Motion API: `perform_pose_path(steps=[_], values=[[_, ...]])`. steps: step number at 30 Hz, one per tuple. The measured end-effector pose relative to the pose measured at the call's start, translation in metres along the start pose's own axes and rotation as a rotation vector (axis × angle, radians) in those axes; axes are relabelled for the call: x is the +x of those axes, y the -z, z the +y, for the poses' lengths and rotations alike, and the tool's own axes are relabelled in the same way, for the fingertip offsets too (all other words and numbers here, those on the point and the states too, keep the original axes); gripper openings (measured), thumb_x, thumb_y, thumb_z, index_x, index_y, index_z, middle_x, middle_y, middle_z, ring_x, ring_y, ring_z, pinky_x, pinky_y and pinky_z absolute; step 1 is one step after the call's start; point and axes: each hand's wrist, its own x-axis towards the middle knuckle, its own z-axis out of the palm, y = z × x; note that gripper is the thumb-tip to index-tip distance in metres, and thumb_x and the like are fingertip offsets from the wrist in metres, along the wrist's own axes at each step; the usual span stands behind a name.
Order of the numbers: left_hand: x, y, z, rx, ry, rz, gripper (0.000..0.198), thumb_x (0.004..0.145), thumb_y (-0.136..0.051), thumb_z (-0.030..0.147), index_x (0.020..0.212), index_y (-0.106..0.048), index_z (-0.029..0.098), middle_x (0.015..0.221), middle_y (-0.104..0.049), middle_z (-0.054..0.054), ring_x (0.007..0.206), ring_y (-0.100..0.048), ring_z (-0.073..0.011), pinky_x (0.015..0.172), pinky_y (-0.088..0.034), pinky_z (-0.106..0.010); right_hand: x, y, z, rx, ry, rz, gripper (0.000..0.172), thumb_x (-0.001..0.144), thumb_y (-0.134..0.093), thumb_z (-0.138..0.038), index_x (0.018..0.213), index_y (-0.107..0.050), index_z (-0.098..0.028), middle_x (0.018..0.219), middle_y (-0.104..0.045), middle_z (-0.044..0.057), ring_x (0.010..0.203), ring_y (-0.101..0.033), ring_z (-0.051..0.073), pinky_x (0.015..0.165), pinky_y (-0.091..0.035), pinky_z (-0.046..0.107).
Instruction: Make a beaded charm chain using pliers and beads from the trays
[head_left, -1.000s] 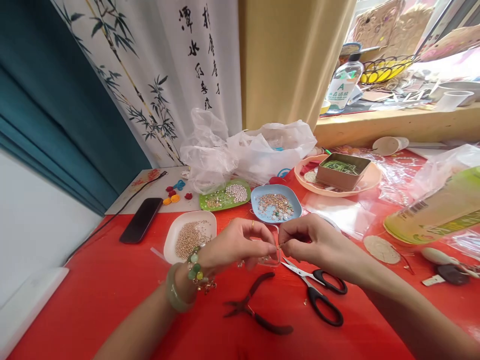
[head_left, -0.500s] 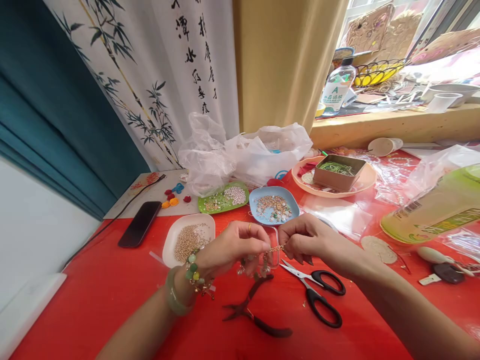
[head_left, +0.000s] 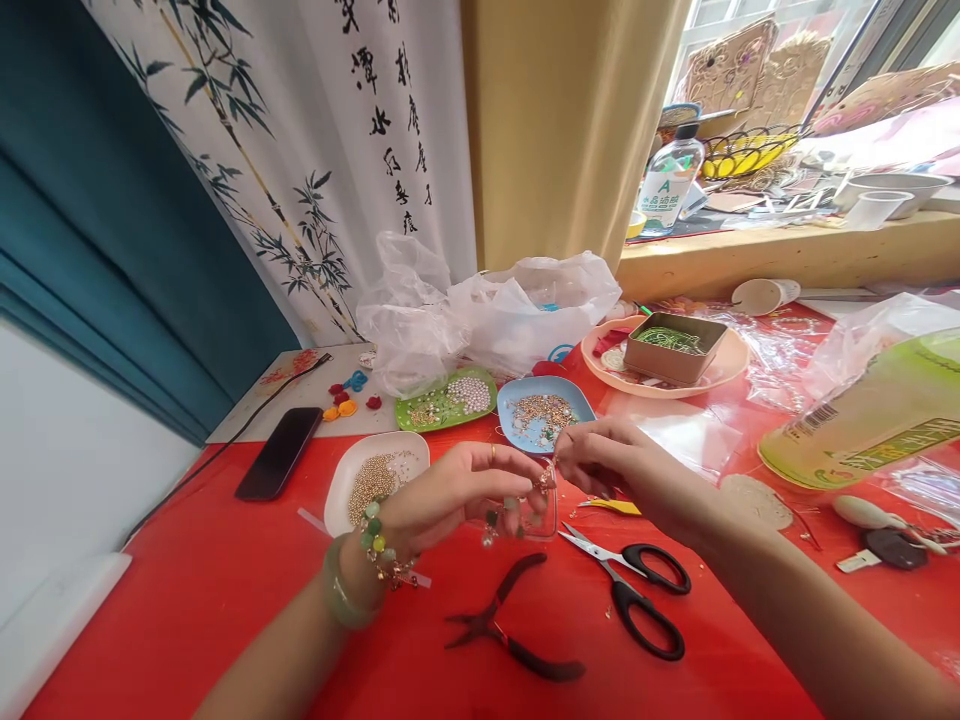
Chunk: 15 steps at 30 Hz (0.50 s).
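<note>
My left hand (head_left: 469, 490) is closed around a thin gold chain with bead charms (head_left: 545, 480), gathered at the fingertips. Pale and green beads dangle below these fingers. My right hand (head_left: 611, 455) pinches at the upper end of the chain, close to the left fingertips; the exact contact is too small to make out. Under the hands lies a small clear tray (head_left: 551, 520), partly covered. Nearer to me on the red table are black-handled pliers (head_left: 491, 620), their handles spread, and scissors (head_left: 626, 575) with parted blades. Yellow tweezers (head_left: 615, 507) show beneath my right hand.
Behind the hands stand a white dish of gold beads (head_left: 337, 465), a green dish (head_left: 442, 418) and a blue dish (head_left: 510, 395). A phone (head_left: 279, 453) lies left. To the right are a tin box (head_left: 667, 368) on a round tray, a large bottle (head_left: 870, 410) and keys (head_left: 892, 548).
The chain stretched between my hands is now bunched up at my left fingertips. My right hand has risen slightly and shifted its fingers, uncovering the yellow tweezers. My left fingers have spread somewhat.
</note>
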Motion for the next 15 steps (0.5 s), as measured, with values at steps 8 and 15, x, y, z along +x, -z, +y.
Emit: perform_pose_path(steps=[8,15], values=[[0.000,0.006,0.000,-0.168,-0.132,-0.017,0.024,0.078,-0.054,0.024,0.098,-0.063,0.013,0.089,-0.065,-0.008,0.045,-0.049,-0.0043,0.042,-0.040,-0.019,0.002,-0.007,0.007,0.122,-0.033,-0.056,0.038,0.083,-0.040,-0.050,0.074,-0.053,-0.015,0.070,-0.055,0.003,0.065,-0.052,0.012,0.054,-0.039,0.023],[-0.001,0.005,0.001,-0.164,-0.160,0.015,0.026,0.077,-0.054,0.015,0.102,-0.060,0.018,0.092,-0.065,-0.005,0.038,-0.046,-0.0025,0.040,-0.040,-0.018,0.003,-0.007,0.009,0.168,-0.006,-0.165,0.023,0.072,-0.064,-0.034,0.080,-0.052,-0.016,0.069,-0.050,-0.003,0.059,-0.045,0.008,0.053,-0.035,0.021]])
